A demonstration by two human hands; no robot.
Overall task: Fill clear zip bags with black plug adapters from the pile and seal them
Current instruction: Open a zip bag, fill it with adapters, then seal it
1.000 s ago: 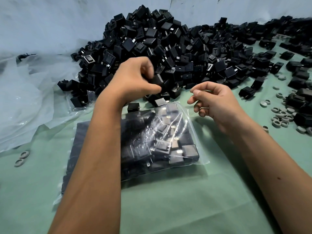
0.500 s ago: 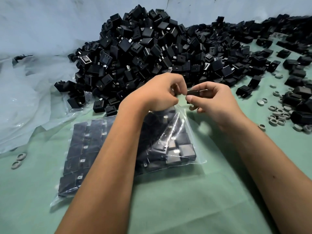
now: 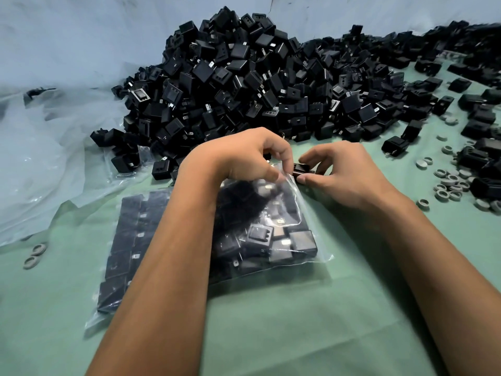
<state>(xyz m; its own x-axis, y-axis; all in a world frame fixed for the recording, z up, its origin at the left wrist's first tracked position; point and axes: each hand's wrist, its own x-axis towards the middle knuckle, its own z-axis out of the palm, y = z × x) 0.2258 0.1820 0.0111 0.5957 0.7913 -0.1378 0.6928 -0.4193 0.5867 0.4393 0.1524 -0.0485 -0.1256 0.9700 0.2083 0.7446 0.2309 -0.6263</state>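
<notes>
Now adapter (image 3: 301, 169) betw. R fingers (image 3: 311, 158)

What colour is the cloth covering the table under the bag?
Pale green cloth, plain with no pattern, seen in the head view, the only one.

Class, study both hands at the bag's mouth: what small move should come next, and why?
Probably slide the plug adapter into the zip bag. The right hand pinches it at the opening, which the left hand holds up by its edge.

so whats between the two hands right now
In the head view, one black adapter sits between the left hand and right hand, at the mouth of the clear bag.
</notes>
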